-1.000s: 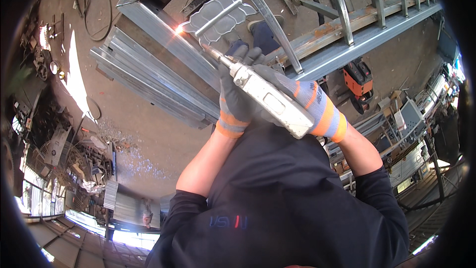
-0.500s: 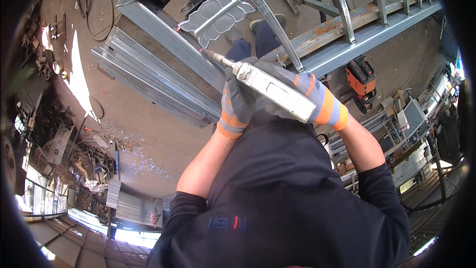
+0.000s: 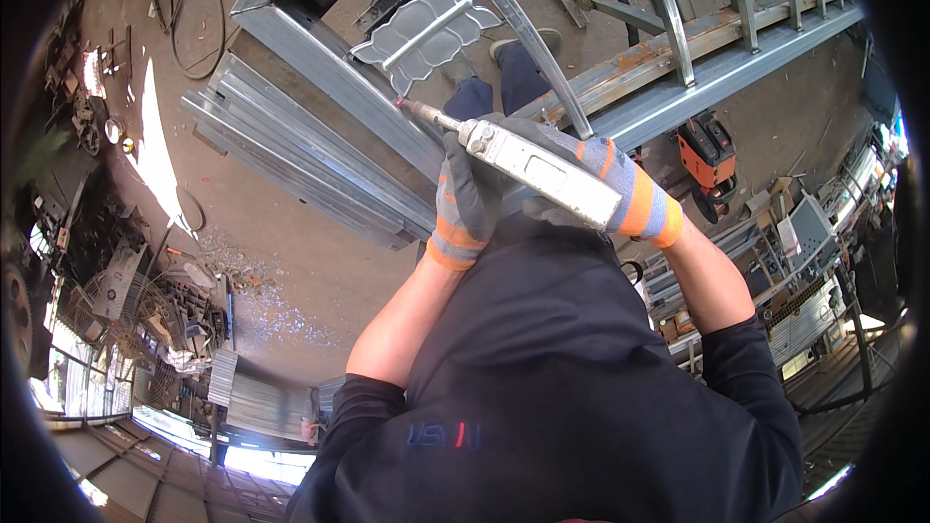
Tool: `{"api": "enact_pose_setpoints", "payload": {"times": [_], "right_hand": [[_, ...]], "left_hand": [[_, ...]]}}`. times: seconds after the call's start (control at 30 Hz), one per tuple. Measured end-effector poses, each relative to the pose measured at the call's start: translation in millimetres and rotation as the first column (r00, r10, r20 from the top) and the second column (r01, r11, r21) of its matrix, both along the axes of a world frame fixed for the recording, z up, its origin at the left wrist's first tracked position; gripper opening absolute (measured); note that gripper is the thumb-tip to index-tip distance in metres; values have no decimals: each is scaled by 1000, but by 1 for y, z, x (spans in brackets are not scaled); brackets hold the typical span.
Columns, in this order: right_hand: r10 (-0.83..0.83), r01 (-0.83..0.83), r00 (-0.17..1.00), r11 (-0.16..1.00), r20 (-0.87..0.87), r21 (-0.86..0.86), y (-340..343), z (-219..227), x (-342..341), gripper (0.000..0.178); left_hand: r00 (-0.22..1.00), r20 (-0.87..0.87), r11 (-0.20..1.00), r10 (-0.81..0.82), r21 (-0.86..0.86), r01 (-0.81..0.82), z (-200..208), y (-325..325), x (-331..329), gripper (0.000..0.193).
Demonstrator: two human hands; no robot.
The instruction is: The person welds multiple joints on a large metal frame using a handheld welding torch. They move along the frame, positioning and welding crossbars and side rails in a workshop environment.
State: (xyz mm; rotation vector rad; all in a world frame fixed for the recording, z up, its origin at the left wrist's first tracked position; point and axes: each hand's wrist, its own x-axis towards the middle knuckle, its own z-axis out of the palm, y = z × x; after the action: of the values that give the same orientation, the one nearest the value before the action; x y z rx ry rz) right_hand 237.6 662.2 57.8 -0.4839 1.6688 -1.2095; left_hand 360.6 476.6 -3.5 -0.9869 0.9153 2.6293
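Note:
A boxy white welding gun [image 3: 542, 176] with a copper-tipped nozzle lies across both my hands. My right hand [image 3: 620, 179], in a grey glove with orange bands, wraps around the rear of its body from the far side. Near the front, my left hand [image 3: 467, 192] closes around it from below, its fingers partly hidden. The nozzle tip reaches the edge of a galvanized steel tube frame [image 3: 339, 87]. There it meets the lower corner of a silvery leaf-shaped metal ornament [image 3: 423, 37] set inside the frame. A small red spot shows at the tip.
Several curved bars [image 3: 664, 15] cross the frame to the right. Long steel profiles [image 3: 291, 150] lie on the floor at left. An orange and black machine [image 3: 707, 155] stands at right. Beneath the frame are my feet. Cables [image 3: 174, 29] trail at upper left.
The view has shifted very slightly, and the frame sits a few pixels to the right. A second red spot on the ornament's left edge no longer shows. My grip looks the same.

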Motion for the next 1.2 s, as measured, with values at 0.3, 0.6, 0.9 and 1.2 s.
{"api": "enact_pose_setpoints", "payload": {"times": [0.3, 0.6, 0.9, 1.2], "right_hand": [[-1, 1, 1000, 1000, 0, 17, 2, -2, 2, 80], [-35, 34, 999, 999, -27, -40, -6, 7, -2, 77], [-51, 50, 999, 996, -5, -67, -15, 10, -2, 69], [-35, 35, 999, 997, 1, -65, -10, 8, 2, 70]], "left_hand": [[1000, -18, 1000, -11, 4, 11, -1, -1, 1, 74], [999, 35, 1000, 0, 29, -1, -3, 0, 3, 75], [996, -34, 994, -83, -69, 80, 0, -3, 0, 75], [995, -10, 994, -95, -62, 94, -1, -5, 5, 84]]}}
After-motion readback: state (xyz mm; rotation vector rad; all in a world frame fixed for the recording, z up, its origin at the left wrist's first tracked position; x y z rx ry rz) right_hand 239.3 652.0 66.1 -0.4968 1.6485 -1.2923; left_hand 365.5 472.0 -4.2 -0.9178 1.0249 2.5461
